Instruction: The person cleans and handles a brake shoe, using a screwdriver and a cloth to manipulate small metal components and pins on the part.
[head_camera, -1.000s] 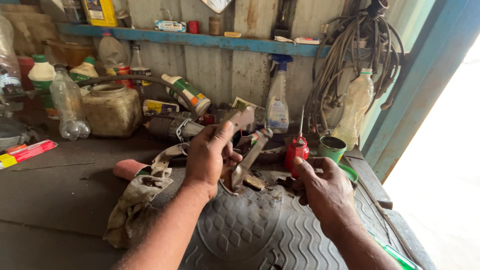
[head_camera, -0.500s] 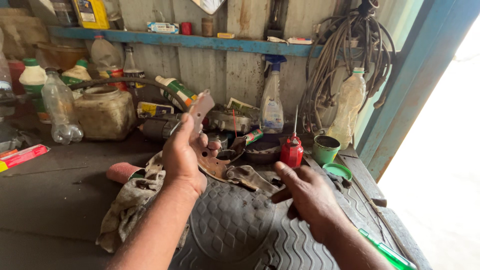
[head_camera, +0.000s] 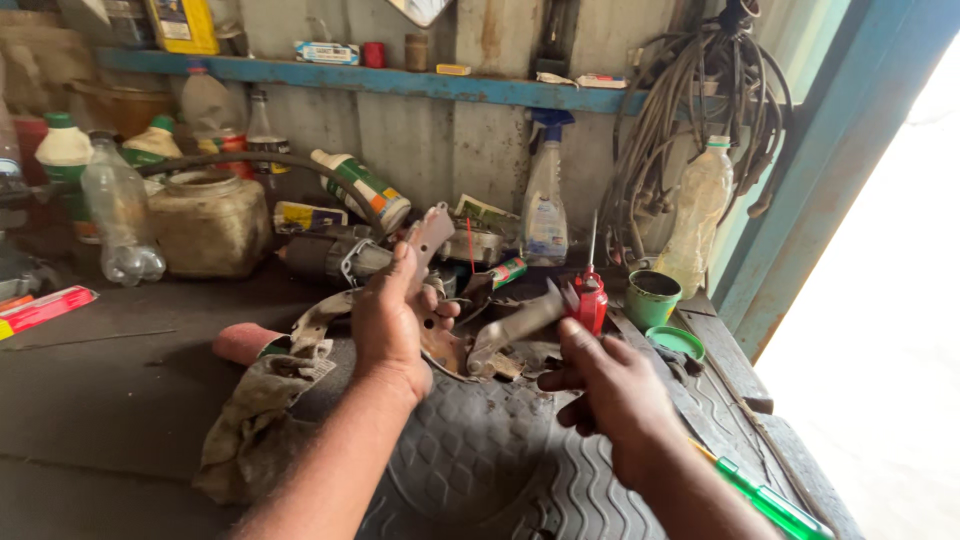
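Nearest the camera, a ribbed black rubber mat (head_camera: 470, 460) covers the front of the dark table (head_camera: 100, 380), and a green-handled tool (head_camera: 770, 500) lies at its right edge. Both forearms reach across the mat. The right hand (head_camera: 610, 385) is closed around the lower end of a grey metal bar (head_camera: 515, 325), which slants up and to the right toward a small red oil can (head_camera: 590, 300). The left hand (head_camera: 392, 320) is clamped on a rusty flat metal plate (head_camera: 430, 235), fingers wrapped round its lower part, thumb along its side, so that the plate's upper end stands tilted above the knuckles. Bar and plate sit close together, just over a heap of rusty parts (head_camera: 500, 360) at the mat's far edge; whether the two pieces touch cannot be told. To the left of the left wrist a dirty rag (head_camera: 260, 410) trails down the table, with a pink roll (head_camera: 245, 342) beside it. Right of the oil can stand a green cup (head_camera: 652, 298) and a green lid (head_camera: 675, 342). Farther back are a grimy plastic jar (head_camera: 205, 225), a clear bottle (head_camera: 118, 225), a spray bottle (head_camera: 545, 205) and a pale bottle (head_camera: 697, 215). Coiled cables (head_camera: 690, 110) hang on the wall, under a blue shelf (head_camera: 400, 80).
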